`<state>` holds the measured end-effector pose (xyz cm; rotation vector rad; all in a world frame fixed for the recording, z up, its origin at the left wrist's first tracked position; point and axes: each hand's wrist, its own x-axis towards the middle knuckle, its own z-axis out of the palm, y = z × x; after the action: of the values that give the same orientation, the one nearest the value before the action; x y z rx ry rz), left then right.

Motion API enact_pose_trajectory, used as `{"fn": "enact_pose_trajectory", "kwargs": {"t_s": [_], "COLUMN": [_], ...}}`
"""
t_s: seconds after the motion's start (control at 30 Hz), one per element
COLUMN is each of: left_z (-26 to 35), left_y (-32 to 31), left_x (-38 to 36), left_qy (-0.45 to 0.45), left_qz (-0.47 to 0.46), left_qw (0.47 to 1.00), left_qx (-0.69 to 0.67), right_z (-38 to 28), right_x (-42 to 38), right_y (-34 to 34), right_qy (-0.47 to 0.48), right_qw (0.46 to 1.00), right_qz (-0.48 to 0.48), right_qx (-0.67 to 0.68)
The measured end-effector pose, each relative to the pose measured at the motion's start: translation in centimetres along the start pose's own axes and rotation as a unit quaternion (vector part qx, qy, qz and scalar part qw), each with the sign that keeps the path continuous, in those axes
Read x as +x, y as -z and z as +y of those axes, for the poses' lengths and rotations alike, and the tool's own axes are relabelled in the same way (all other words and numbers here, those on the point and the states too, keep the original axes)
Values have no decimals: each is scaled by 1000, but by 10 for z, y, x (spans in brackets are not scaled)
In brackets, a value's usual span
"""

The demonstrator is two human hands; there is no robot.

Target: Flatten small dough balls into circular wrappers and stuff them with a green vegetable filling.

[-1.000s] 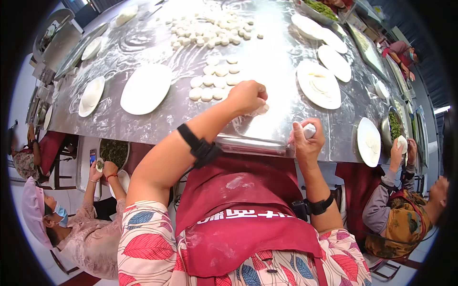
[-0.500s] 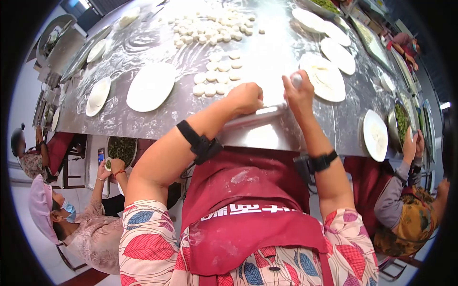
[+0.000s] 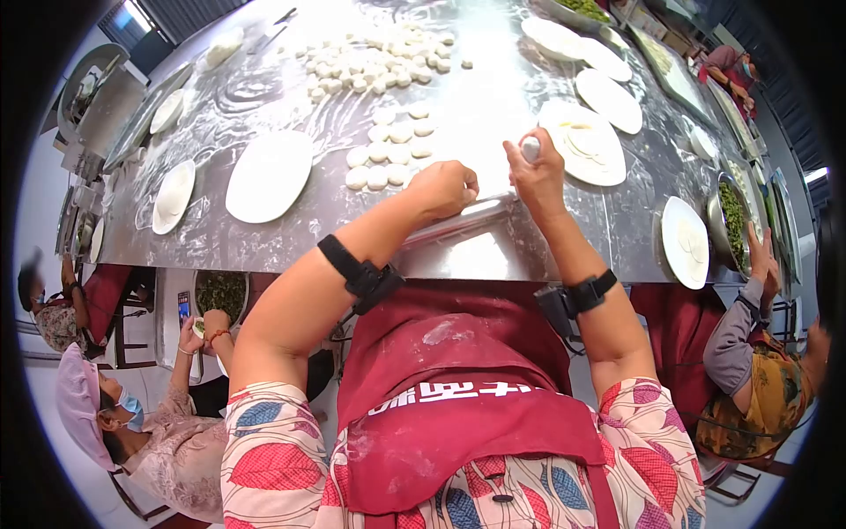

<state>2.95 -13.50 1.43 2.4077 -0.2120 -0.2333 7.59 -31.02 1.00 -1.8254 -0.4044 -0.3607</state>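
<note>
The right hand point(image 3: 535, 175) wraps its fingers tight around the far end of the rolling pin point(image 3: 465, 218), which lies slanted on the floured steel table point(image 3: 264, 234). The left hand point(image 3: 443, 188) sits curled at the pin's middle; whether it pinches dough underneath cannot be told. Just beyond its knuckles lie rows of dough pieces point(image 3: 385, 154). Left of them is a white plate point(image 3: 269, 175); right of the right hand's fingers, another plate point(image 3: 582, 143) with wrappers.

The floured steel table point(image 3: 264, 238) carries white plates point(image 3: 269, 175), dough pieces point(image 3: 388, 141) mid-table, and a rolling pin point(image 3: 458, 220) near its front edge.
</note>
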Motion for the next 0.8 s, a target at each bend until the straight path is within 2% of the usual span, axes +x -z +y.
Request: {"fn": "enact_pose_trajectory", "kwargs": {"t_s": [0.1,0.17,0.23,0.37,0.5,0.57,0.63,0.73,0.77,0.8], "left_z": [-6,-13,-7,6,-8,-16,-17,2,8,9], "left_y": [7,7,7,6,5,4,0,7,9,9], "left_x": [-8,-10,-19,-7,-9,-14,-23,-24,-22,-16], "left_qy": [-36,7,49,14,-52,32,117,40,14,12], "left_qz": [-14,-13,-48,25,-3,-19,-48,-4,25,27], "left_qw": [999,998,990,999,999,992,964,999,999,997], "left_qx": [12,-57,-121,36,-2,-122,-235,-24,45,65], "right_z": [-11,-21,-15,10,2,-18,-15,-9,11,9], "right_x": [-33,-58,-55,2,-28,-60,-65,-24,-8,0], "right_y": [24,37,31,-4,17,37,37,11,1,-2], "right_qy": [-40,-58,-39,37,3,-68,-29,2,65,42], "right_qw": [999,994,998,998,999,996,998,999,995,996], "right_qz": [4,-8,3,30,38,6,14,44,56,43], "right_qx": [33,88,57,-48,-23,59,49,-4,-59,-62]}}
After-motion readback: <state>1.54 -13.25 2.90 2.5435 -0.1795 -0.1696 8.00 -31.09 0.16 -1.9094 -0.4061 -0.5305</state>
